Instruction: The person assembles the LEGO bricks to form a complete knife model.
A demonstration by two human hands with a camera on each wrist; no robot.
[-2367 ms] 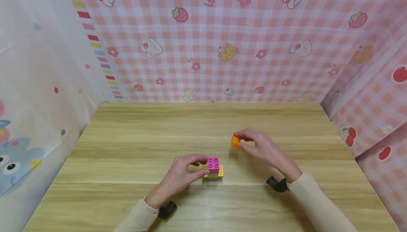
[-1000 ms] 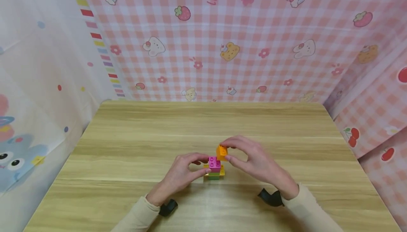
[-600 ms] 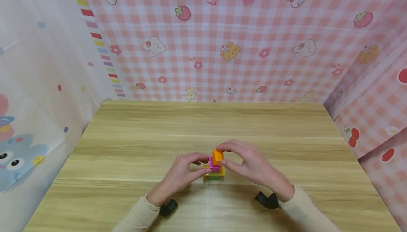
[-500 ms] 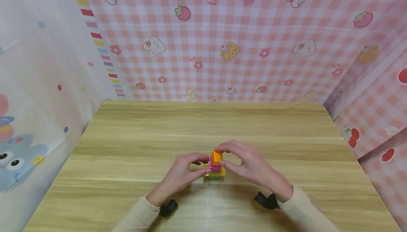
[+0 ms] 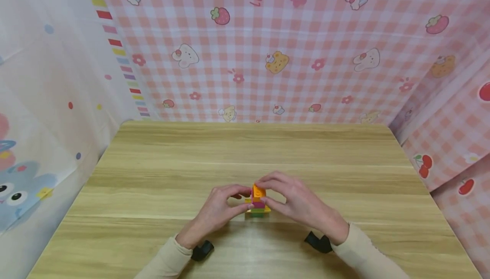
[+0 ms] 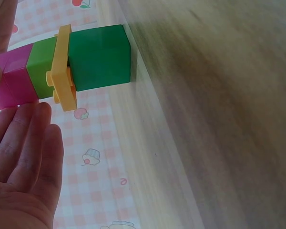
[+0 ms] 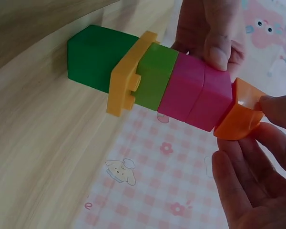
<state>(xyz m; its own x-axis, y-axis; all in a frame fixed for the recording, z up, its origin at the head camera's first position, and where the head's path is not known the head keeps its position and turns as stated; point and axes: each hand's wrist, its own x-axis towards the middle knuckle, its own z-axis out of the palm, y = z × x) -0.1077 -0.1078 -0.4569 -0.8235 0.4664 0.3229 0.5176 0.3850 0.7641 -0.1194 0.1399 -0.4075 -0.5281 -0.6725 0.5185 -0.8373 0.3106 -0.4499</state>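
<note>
A toy brick stack stands upright on the table. In the right wrist view it has a dark green block [image 7: 99,58] at the base, a wider yellow plate [image 7: 126,71], a lime green brick [image 7: 155,76] and two magenta bricks [image 7: 195,90]. My left hand [image 5: 216,207] holds the magenta part between thumb and fingers. At the stack's top, my right hand [image 5: 302,200] pinches an orange brick [image 7: 242,110] with a curved side. It sits against the upper magenta brick; whether it is fully seated I cannot tell.
The wood-grain table [image 5: 172,155] runs back to a pink checked cloth [image 5: 245,79]. Patterned cloths also hang at the left and right. A black strap piece shows below each wrist, the left one [image 5: 203,250] and the right one [image 5: 319,242].
My right hand has brought the orange brick leftward and down from the table's right-middle area onto the stack's top. My left hand has kept its hold on the magenta part.
</note>
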